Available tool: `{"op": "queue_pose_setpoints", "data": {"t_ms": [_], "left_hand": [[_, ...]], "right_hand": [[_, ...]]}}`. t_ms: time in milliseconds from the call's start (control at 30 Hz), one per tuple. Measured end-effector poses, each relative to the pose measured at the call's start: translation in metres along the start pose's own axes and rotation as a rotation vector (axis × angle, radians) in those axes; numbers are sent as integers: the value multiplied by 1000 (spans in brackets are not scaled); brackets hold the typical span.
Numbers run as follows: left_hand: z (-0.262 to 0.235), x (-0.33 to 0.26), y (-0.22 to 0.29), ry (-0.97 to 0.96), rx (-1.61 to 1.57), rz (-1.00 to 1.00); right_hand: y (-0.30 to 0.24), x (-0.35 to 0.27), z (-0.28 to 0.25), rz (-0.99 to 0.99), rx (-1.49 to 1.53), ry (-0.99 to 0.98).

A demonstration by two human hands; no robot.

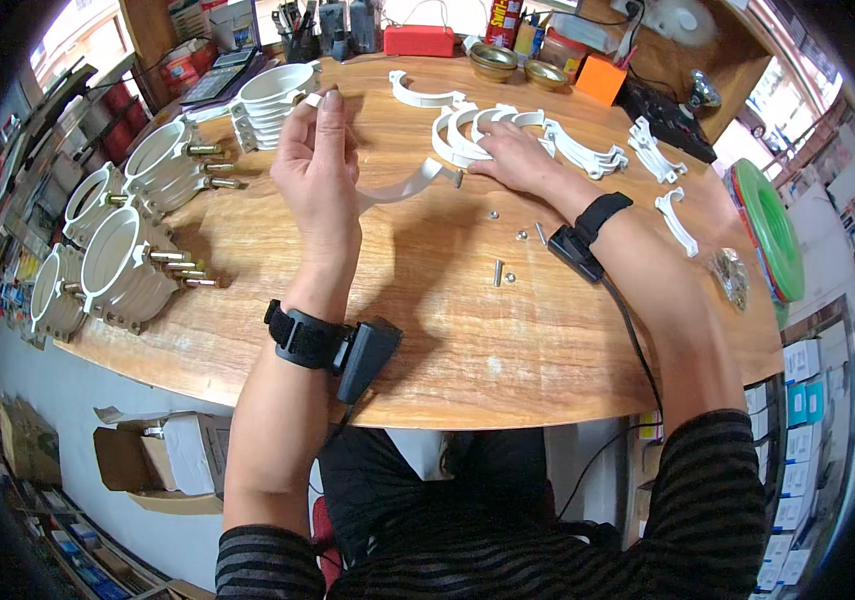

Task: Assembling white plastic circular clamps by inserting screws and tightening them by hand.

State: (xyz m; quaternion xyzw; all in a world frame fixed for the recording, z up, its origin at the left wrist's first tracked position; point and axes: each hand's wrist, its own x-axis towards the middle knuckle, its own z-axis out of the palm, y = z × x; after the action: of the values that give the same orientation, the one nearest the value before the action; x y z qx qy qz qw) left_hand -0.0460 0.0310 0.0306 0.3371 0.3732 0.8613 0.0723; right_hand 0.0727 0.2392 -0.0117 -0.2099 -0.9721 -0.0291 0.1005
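Fingers of the left hand (320,165) pinch a white half-clamp (410,185) above the desk (448,330); right hand (516,155) lies flat, fingers spread, on the half-clamp pile (468,130) just beyond.

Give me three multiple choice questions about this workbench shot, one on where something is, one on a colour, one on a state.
1. Where do the assembled white pipe clamps with brass bolts stand?
A. along the table's left edge
B. on the floor
C. in the orange box

2. What colour is the flat box at the table's far edge?
A. blue
B. red
C. black

3. What is the left hand doing?
A. lying flat and empty
B. holding up a white clamp half
C. gripping a screwdriver

Answers: 1 A, they line the left side of the wooden table. 2 B, it is plainly red. 3 B, its fingers pinch the curved piece above the table while the right hand rests on loose halves.
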Motion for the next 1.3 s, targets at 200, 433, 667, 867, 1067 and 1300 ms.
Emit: {"op": "queue_pose_setpoints", "data": {"t_ms": [200,433,667,867,1067,1300], "left_hand": [[2,1,2,9,-25,-32],[2,1,5,6,-59,-90],[-6,3,2,-31,-63,-202],[-7,2,-3,-84,-136,-339],[-1,2,-9,-150,-97,-396],[3,-3,3,-274,-194,-505]], "right_hand": [[-7,6,-1,-318,-67,213],[-32,23,-17,-489,-129,111],[-47,35,-23,-49,-193,-174],[-49,33,-42,147,-67,-247],[-19,19,-68,103,453,13],[-59,-56,-124,-29,1550,337]]}}
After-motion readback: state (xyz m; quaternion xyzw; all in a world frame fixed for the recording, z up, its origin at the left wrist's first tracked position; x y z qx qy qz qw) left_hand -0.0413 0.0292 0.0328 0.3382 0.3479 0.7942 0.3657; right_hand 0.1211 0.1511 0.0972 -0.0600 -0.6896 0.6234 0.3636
